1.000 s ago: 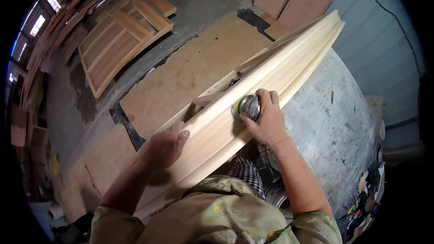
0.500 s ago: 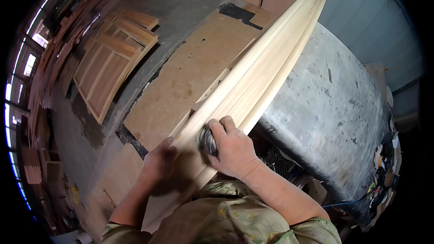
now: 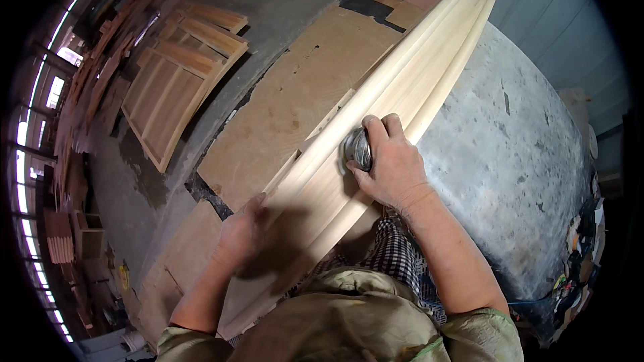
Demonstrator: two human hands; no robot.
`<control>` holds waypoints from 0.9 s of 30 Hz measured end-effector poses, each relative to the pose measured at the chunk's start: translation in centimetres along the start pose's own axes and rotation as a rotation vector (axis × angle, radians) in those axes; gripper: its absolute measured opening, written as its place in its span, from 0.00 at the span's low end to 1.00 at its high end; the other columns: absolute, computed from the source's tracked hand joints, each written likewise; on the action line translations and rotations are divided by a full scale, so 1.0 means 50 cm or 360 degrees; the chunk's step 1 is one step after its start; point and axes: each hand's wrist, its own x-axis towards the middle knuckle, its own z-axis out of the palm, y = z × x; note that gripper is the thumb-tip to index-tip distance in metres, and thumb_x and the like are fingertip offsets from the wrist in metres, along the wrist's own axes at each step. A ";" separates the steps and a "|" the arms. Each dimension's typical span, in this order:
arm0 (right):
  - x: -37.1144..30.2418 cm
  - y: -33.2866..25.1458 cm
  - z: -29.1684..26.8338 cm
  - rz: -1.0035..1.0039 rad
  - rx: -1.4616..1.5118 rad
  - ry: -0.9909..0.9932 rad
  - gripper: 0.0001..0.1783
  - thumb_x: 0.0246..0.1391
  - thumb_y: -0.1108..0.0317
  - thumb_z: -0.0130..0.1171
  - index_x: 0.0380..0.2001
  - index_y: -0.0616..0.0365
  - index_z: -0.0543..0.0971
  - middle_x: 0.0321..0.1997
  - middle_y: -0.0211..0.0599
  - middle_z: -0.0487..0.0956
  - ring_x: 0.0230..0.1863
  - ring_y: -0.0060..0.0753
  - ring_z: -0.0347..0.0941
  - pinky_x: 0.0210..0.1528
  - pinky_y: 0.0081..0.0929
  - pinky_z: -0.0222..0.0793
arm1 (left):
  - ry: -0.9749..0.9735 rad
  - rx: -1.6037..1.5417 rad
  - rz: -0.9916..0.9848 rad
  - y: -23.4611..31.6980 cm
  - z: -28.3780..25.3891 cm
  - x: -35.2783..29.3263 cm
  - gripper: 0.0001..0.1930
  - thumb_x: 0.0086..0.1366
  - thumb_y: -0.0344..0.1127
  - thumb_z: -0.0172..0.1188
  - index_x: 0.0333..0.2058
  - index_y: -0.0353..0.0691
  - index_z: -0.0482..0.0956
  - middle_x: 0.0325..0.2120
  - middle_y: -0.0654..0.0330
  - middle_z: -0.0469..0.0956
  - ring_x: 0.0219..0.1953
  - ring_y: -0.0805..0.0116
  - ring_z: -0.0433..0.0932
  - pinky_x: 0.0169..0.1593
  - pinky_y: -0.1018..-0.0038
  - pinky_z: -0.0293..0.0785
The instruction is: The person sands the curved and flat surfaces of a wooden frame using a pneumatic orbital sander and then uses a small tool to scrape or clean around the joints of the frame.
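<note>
A long, pale wooden board (image 3: 396,97) with moulded, rounded edges slants from my lap up to the far right. My right hand (image 3: 397,167) lies on its face, fingers wrapped round a dark, shiny, rounded roll (image 3: 357,148) pressed against the wood. Exactly what the roll is made of, I cannot make out. At the board's left edge, nearer to me, my left hand (image 3: 243,233) grips the wood, its fingers partly hidden in shade.
To the right stands a grey, scuffed, curved-looking worktop (image 3: 510,161). A brown sheet panel (image 3: 282,107) lies beyond the board on the left. Framed wooden panels (image 3: 178,84) rest on the concrete floor farther left. Clutter (image 3: 577,248) lines the right rim.
My right hand has slid the roll up along the board, away from me. The left hand stays at the edge. The whole view has shifted slightly.
</note>
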 end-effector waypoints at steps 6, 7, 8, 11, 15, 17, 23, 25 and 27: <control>-0.020 -0.014 0.012 -0.0075 -0.0014 -0.0067 0.31 0.39 0.65 0.64 0.48 0.54 0.64 0.44 0.49 0.65 0.37 0.55 0.73 0.37 0.43 0.73 | -0.0200 0.0100 0.0173 -0.025 0.008 -0.002 0.20 0.67 0.35 0.39 0.57 0.43 0.63 0.55 0.49 0.65 0.49 0.46 0.71 0.50 0.60 0.70; -0.017 -0.010 0.012 -0.0078 -0.0022 -0.0049 0.31 0.39 0.65 0.64 0.48 0.54 0.65 0.44 0.49 0.65 0.37 0.55 0.73 0.37 0.43 0.73 | -0.0188 0.0060 0.0217 -0.021 0.004 -0.001 0.20 0.67 0.35 0.39 0.57 0.42 0.63 0.56 0.48 0.64 0.49 0.46 0.71 0.50 0.60 0.70; -0.019 -0.005 0.011 -0.0074 -0.0028 -0.0035 0.31 0.39 0.64 0.65 0.48 0.54 0.65 0.44 0.49 0.65 0.37 0.55 0.73 0.37 0.43 0.73 | -0.0183 0.0020 0.0260 -0.015 -0.002 0.000 0.20 0.67 0.35 0.39 0.57 0.41 0.63 0.56 0.47 0.64 0.49 0.45 0.71 0.50 0.59 0.70; -0.011 0.003 0.010 -0.0029 0.0085 0.0019 0.32 0.38 0.65 0.66 0.48 0.55 0.65 0.44 0.48 0.66 0.38 0.55 0.72 0.37 0.43 0.73 | -0.0120 -0.0084 0.0197 -0.004 -0.004 0.000 0.19 0.68 0.37 0.41 0.55 0.37 0.63 0.46 0.43 0.71 0.43 0.44 0.74 0.43 0.57 0.71; -0.050 -0.040 0.030 -0.0051 0.0079 -0.0064 0.33 0.36 0.66 0.67 0.48 0.56 0.65 0.44 0.49 0.66 0.39 0.54 0.71 0.38 0.41 0.73 | 0.0014 -0.0191 0.0229 -0.019 0.013 0.002 0.18 0.67 0.39 0.45 0.52 0.35 0.64 0.34 0.43 0.76 0.35 0.43 0.75 0.35 0.54 0.71; -0.071 -0.051 0.039 -0.0144 0.0106 -0.0084 0.34 0.36 0.65 0.66 0.49 0.56 0.65 0.44 0.49 0.66 0.39 0.53 0.71 0.37 0.41 0.73 | 0.0083 -0.0164 0.0373 -0.022 0.018 0.003 0.18 0.67 0.38 0.46 0.52 0.35 0.64 0.35 0.43 0.76 0.36 0.42 0.75 0.36 0.54 0.71; -0.041 -0.038 0.024 0.0062 0.0115 -0.0048 0.32 0.38 0.65 0.66 0.48 0.56 0.65 0.44 0.48 0.65 0.39 0.55 0.71 0.39 0.44 0.73 | 0.0039 -0.0167 0.0281 -0.021 0.011 -0.003 0.18 0.68 0.41 0.43 0.50 0.34 0.67 0.41 0.39 0.74 0.43 0.38 0.73 0.45 0.52 0.69; -0.045 -0.035 0.025 0.0069 0.0124 -0.0054 0.32 0.38 0.65 0.66 0.48 0.56 0.65 0.44 0.48 0.65 0.39 0.55 0.71 0.39 0.44 0.73 | -0.0033 -0.0238 0.0157 -0.002 0.001 -0.004 0.19 0.68 0.41 0.43 0.50 0.34 0.67 0.42 0.39 0.74 0.45 0.39 0.72 0.47 0.54 0.69; -0.067 -0.053 0.037 -0.0013 0.0156 -0.0083 0.33 0.37 0.65 0.67 0.49 0.56 0.65 0.45 0.48 0.66 0.40 0.55 0.72 0.39 0.42 0.73 | -0.0006 -0.0206 0.0124 -0.014 0.009 0.001 0.20 0.68 0.42 0.44 0.52 0.34 0.67 0.44 0.38 0.73 0.47 0.40 0.71 0.49 0.56 0.69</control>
